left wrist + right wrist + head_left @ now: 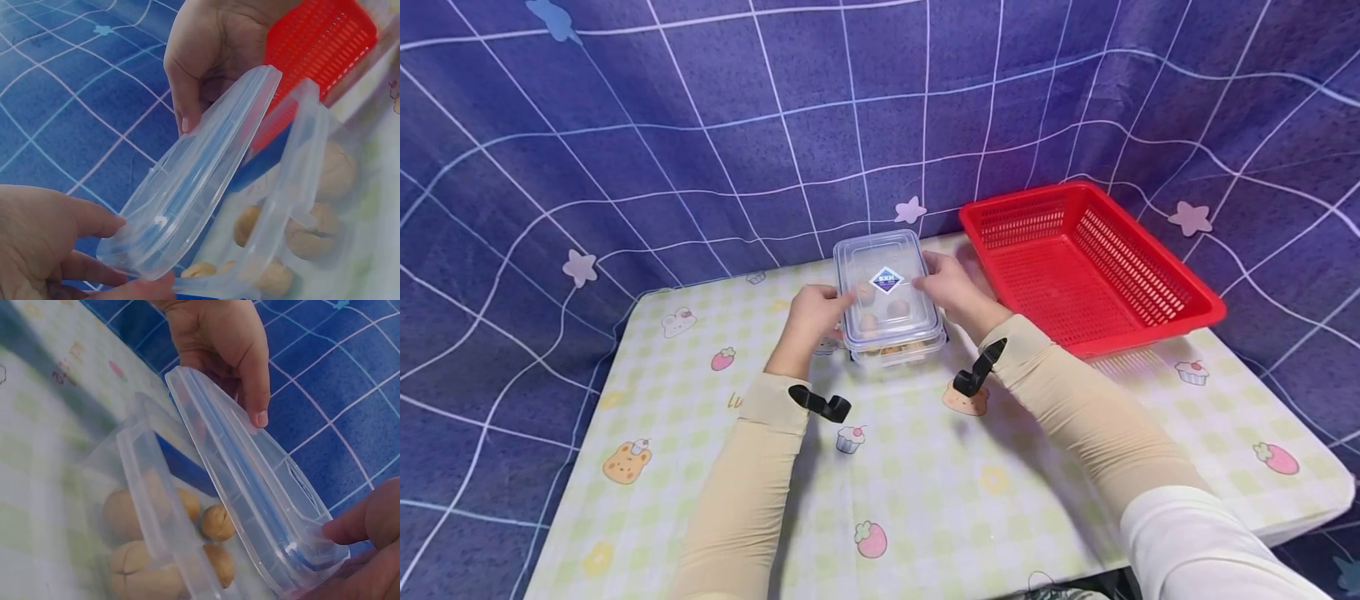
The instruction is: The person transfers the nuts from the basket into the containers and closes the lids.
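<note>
My left hand and right hand hold a clear plastic lid by its two long sides, thumbs on top. The lid has a blue line around its rim and a blue-and-white diamond label. It is tilted over a clear food container, and both wrist views show a gap between lid and container rim. Inside lie several round, tan, walnut-like pieces, some with crack lines. The left fingertips press at a lid corner in the left wrist view.
A large red plastic basket with slotted walls stands right of the container, near the right forearm. The table has a pale checked cloth with cartoon prints. Behind it hangs a blue grid-patterned curtain.
</note>
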The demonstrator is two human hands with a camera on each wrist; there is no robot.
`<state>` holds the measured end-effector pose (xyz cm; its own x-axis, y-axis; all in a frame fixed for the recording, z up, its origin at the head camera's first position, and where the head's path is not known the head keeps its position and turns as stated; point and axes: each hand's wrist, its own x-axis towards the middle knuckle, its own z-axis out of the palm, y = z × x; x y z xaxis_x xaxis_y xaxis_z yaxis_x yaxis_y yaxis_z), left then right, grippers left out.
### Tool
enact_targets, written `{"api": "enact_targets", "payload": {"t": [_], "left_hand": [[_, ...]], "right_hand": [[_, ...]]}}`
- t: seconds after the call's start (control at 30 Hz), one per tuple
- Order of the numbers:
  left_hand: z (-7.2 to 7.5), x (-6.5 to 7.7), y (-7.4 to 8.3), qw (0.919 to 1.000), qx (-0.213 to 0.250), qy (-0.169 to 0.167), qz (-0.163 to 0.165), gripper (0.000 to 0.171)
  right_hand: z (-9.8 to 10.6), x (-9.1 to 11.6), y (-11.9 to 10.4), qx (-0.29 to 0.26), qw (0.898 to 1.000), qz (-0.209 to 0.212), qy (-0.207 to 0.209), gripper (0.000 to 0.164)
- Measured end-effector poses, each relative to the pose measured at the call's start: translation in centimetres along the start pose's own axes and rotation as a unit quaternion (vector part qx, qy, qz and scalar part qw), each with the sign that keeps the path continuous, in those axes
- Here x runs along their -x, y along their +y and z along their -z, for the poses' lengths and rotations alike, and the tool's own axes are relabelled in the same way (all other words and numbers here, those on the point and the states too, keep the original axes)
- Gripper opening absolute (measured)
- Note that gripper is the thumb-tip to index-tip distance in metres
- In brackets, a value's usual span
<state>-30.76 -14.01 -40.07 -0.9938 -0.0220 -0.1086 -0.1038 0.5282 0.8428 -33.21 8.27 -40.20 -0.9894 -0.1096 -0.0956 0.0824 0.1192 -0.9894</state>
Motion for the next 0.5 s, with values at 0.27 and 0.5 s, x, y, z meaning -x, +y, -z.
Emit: {"api": "enact_targets", "payload": {"t": [0.27, 0.5], "left_hand": [[-0.3, -0.2, -0.6, 0.9985, -0.053, 0.001, -0.008, 0.042], [-0.7, 0.0, -0.8, 0.9979, -0.061, 0.014, -0.019, 0.039]], "right_hand": [[0.0, -0.2, 0.9, 0.093, 0.996, 0.012, 0.001, 0.068], [-0.2, -0.5, 1.8, 0.087, 0.996, 0.012, -0.001, 0.066]]}}
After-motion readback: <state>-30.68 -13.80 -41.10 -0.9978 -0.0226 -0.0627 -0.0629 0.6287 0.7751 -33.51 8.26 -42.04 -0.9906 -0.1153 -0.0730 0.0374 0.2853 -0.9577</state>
